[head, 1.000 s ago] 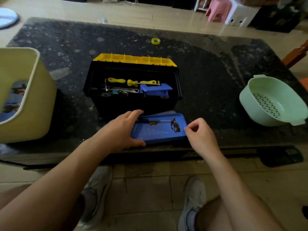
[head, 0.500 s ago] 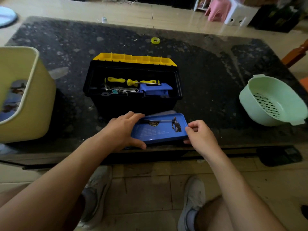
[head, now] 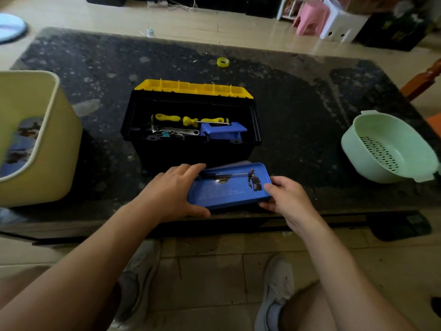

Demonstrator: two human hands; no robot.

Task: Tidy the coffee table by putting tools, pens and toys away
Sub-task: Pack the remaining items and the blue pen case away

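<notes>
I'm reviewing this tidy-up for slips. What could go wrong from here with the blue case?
1. The pen lies loose on the case near its far edge; tilting the case could roll it off.
2. The left hand and right hand hold the case at the near edge of the table; a weak grip could drop it to the floor.

a blue pencil case [head: 229, 189], a black toolbox [head: 191, 149] with yellow lid, a speckled dark table [head: 298, 103].
</notes>
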